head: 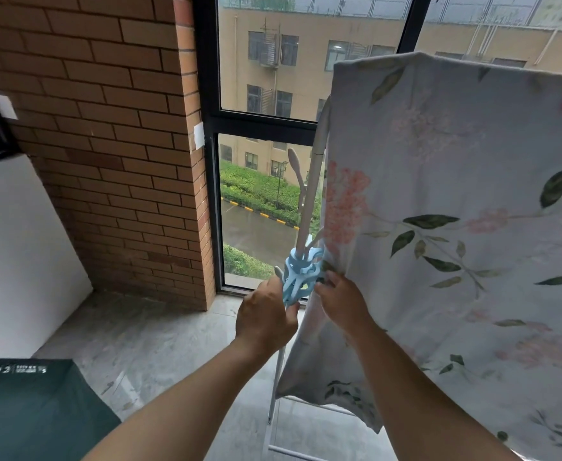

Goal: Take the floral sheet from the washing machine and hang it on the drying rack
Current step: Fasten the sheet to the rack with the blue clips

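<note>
Pale floral sheet's (456, 194) left edge touches the right hand (343, 302).

The floral sheet (456, 194) runs off the right and bottom edges and hides most of the drying rack (313, 181). Fingertips of the right hand (343, 302) vanish among the blue clips (301, 274), so its hold cannot be told. The print on the cut-off dark green object (33, 410) is unreadable.

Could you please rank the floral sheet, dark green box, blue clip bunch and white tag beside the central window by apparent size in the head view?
1. floral sheet, by far the largest.
2. dark green box, though near the camera and cut off by the frame.
3. blue clip bunch.
4. white tag, smallest, though farther away.
</note>
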`<state>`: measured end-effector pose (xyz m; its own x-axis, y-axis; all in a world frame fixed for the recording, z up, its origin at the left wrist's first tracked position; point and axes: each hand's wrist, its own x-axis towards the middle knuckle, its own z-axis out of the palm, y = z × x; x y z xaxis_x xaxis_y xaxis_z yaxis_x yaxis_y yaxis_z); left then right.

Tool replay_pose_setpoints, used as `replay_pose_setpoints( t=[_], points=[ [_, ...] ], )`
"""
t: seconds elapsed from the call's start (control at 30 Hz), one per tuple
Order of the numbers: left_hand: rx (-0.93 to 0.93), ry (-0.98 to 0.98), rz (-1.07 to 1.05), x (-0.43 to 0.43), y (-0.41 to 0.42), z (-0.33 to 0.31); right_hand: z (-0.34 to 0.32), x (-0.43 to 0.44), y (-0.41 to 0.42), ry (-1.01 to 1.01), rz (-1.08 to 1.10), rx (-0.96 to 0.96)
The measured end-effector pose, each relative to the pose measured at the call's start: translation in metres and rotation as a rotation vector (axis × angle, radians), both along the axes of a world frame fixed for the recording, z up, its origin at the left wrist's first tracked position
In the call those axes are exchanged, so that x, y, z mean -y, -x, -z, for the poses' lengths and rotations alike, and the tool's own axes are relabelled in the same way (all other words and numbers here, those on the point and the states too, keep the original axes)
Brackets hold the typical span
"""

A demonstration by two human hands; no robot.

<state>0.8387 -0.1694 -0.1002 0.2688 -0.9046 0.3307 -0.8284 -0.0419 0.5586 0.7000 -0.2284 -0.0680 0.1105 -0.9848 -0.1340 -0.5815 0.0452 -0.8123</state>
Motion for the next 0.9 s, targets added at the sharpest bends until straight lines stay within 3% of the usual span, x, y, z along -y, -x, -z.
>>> replay_pose_setpoints(
  t=[0.17, 0.27, 0.4, 0.57, 0.63, 0.73, 0.9],
  points=[
    [-0.063, -0.007, -0.017, 0.004, -0.002, 0.007, 0.004, -0.004, 0.0, -0.117, -0.004, 0.123],
    [-0.213, -0.056, 0.079, 0.008, -0.002, 0.013, 0.005, -0.008, -0.004, -0.106, -0.014, 0.199],
    [-0.711, -0.212, 0.151, 0.007, -0.006, 0.016, 0.007, -0.01, -0.006, 0.074, -0.066, 0.011],
    [-1.262, -0.413, 0.136, 0.018, -0.016, -0.003, 0.023, -0.009, -0.006, 0.174, -0.022, -0.03],
    [-1.232, -0.434, 0.069, 0.031, -0.026, -0.012, 0.033, -0.008, -0.006, 0.185, -0.001, -0.134],
    [-1.008, -0.286, -0.056, 0.057, -0.046, -0.026, 0.032, -0.013, -0.008, 0.194, 0.015, -0.217],
    [-0.638, -0.205, 0.063, 0.086, -0.058, -0.044, 0.029, -0.011, 0.0, 0.266, -0.04, -0.286]
  ],
)
